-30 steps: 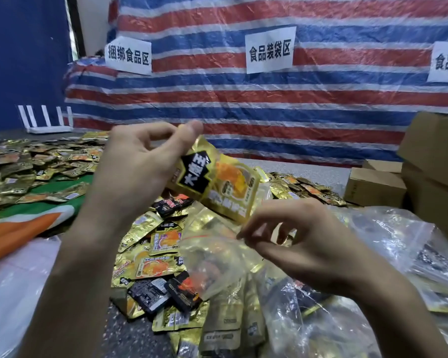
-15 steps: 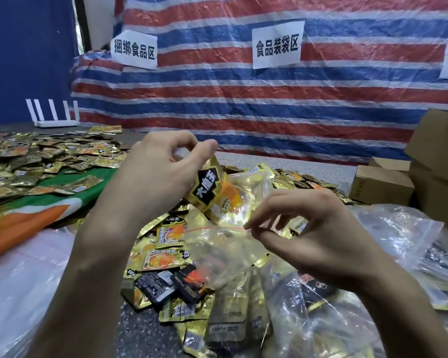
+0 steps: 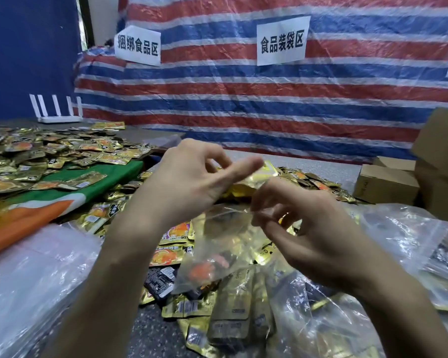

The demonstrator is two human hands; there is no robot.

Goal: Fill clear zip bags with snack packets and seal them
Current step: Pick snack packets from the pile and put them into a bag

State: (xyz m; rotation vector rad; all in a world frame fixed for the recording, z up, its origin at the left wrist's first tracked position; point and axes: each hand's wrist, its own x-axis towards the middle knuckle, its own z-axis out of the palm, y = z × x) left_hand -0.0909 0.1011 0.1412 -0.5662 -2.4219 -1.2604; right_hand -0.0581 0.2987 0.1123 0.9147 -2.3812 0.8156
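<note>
Head view: a clear zip bag (image 3: 212, 249) is held in the air. It is pinched at its top edge by the fingertips of the right hand (image 3: 311, 228), and its body hangs below that grip. Just above and left of the grip, a gold snack packet (image 3: 256, 180) is held at the bag's mouth by the left hand (image 3: 189, 187). The thumb is laid across the packet and the fingers are curled. How far the packet is inside the bag cannot be told.

Beneath the grip, a heap of gold and black packets (image 3: 192, 308) is spread on the grey table (image 3: 150, 332). Crumpled clear plastic bags (image 3: 404, 236) are piled to the right of the grip, and more clear plastic (image 3: 31, 280) lies to the lower left. Farther left, a green and orange cloth (image 3: 119, 171) is strewn with further packets (image 3: 36, 156). Cardboard boxes (image 3: 386, 186) are stacked to the far right. Behind the grip, a striped tarp (image 3: 243, 104) carrying white signs (image 3: 281, 40) is hung.
</note>
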